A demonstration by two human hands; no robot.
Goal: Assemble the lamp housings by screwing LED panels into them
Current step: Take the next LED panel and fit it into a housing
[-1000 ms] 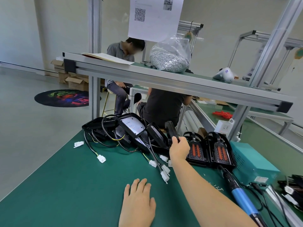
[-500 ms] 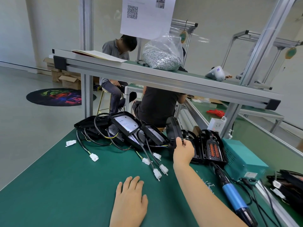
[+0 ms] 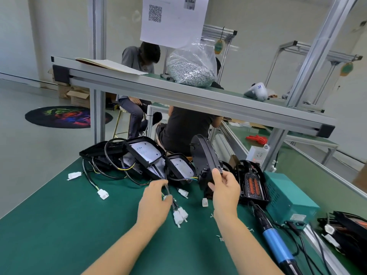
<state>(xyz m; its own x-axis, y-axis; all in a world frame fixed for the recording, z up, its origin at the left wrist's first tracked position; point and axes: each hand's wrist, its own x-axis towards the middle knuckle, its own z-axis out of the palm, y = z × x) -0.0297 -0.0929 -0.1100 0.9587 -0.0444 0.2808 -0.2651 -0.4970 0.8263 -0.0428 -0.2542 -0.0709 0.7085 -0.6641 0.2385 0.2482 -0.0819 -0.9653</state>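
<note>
Black lamp housing [image 3: 204, 155] at frame centre, raised on edge above the green tabletop [image 3: 59, 225], lower end pinched by the right hand [image 3: 225, 190]: thumb on the near edge at top, remaining fingers [image 3: 211, 187] curled beneath, housing rising up and left from the grip. Left of centre, left hand [image 3: 155, 203] with fingers drawn narrow around a thin black cable [image 3: 168, 192], white connectors [image 3: 180, 215] hanging just below the fingertips. Behind the left hand, pile of housings [image 3: 147, 153] with pale LED panels showing, cables looped over them, loose white plugs [image 3: 103, 194] spread on the tabletop toward left. Right of the held housing, further housing [image 3: 253, 183] lying flat with orange-red strips facing up, touching a teal box [image 3: 288, 199]. Lower right, blue-handled electric screwdriver [image 3: 274, 239] lying on the tabletop. Upper centre, bag of screws [image 3: 191, 70] on the overhead shelf [image 3: 198, 96].
</note>
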